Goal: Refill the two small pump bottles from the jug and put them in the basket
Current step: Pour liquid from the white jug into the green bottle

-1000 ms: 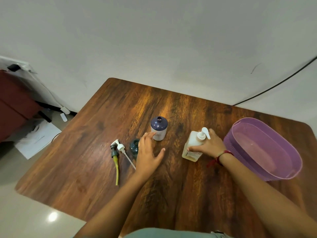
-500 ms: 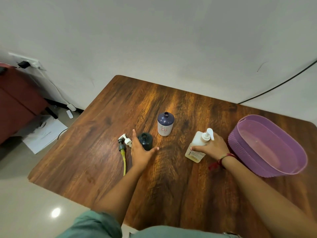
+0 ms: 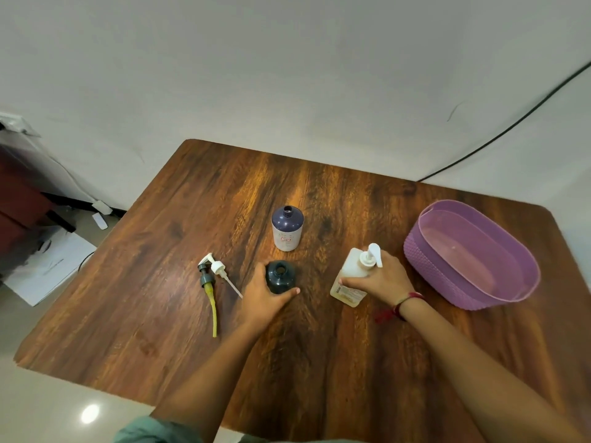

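A small dark teal bottle (image 3: 280, 276) stands open-necked on the wooden table (image 3: 160, 298). My left hand (image 3: 260, 298) wraps around its near side. Behind it stands a purple bottle (image 3: 287, 228) with a white label, its neck open too. My right hand (image 3: 380, 281) grips a pale bottle with a white pump (image 3: 353, 273), tilted on the table. Two loose pump heads lie left of my left hand: a dark one with a yellow tube (image 3: 208, 292) and a white one (image 3: 219, 271). The purple basket (image 3: 425, 260) sits at the right.
The table's left edge drops to a floor with papers (image 3: 48, 270) and a dark red seat (image 3: 19, 199). A white wall stands close behind the table. A black cable (image 3: 511, 126) runs along the wall above the basket.
My left hand has moved from beside the purple bottle onto the dark teal bottle and closed around it. My right hand has stayed on the pale pump bottle. The view has shifted.
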